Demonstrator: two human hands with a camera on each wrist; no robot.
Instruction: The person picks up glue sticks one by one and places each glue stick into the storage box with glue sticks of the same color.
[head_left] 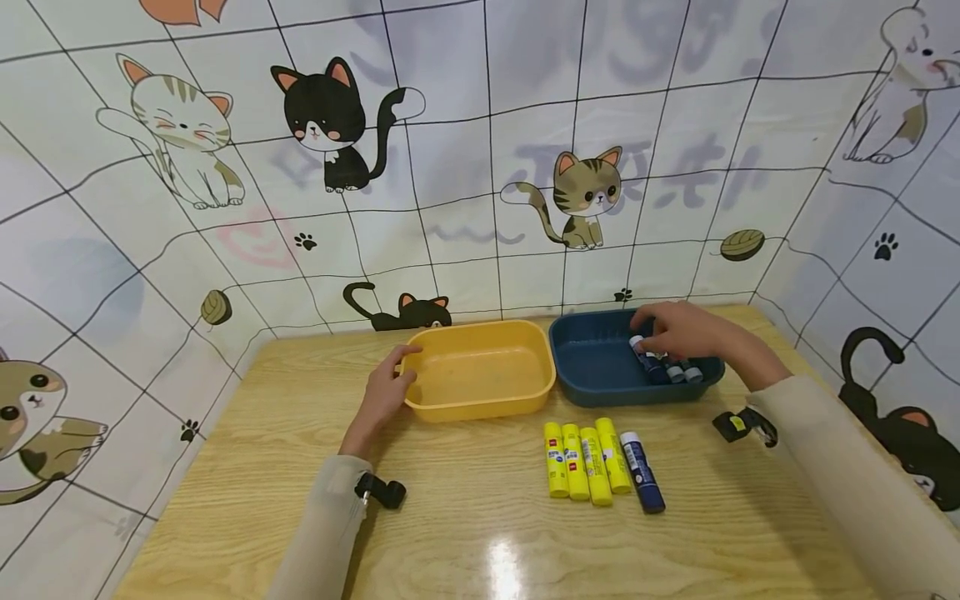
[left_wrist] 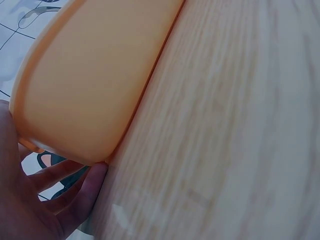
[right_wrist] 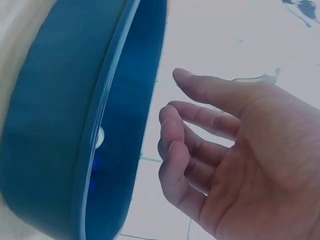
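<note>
My left hand (head_left: 384,392) holds the left end of a yellow plastic tray (head_left: 480,410). In the left wrist view, its fingers (left_wrist: 82,200) lie against the tray's outer end wall. Over the right part of a dark blue tray (head_left: 637,397) is my right hand (head_left: 678,329), fingers loosely bent. The right wrist view shows that hand (right_wrist: 240,150) with nothing between thumb and fingers. Below it, several dark blue glue sticks (head_left: 651,367) lie in the blue tray, partly hidden by the hand. No objects show inside the yellow tray.
In front of the blue tray, several yellow glue sticks (head_left: 592,467) lie side by side on the wooden table (head_left: 450,517). One dark blue glue stick (head_left: 642,473) lies to their right. A cat-printed cloth (head_left: 465,167) stands behind and at both sides.
</note>
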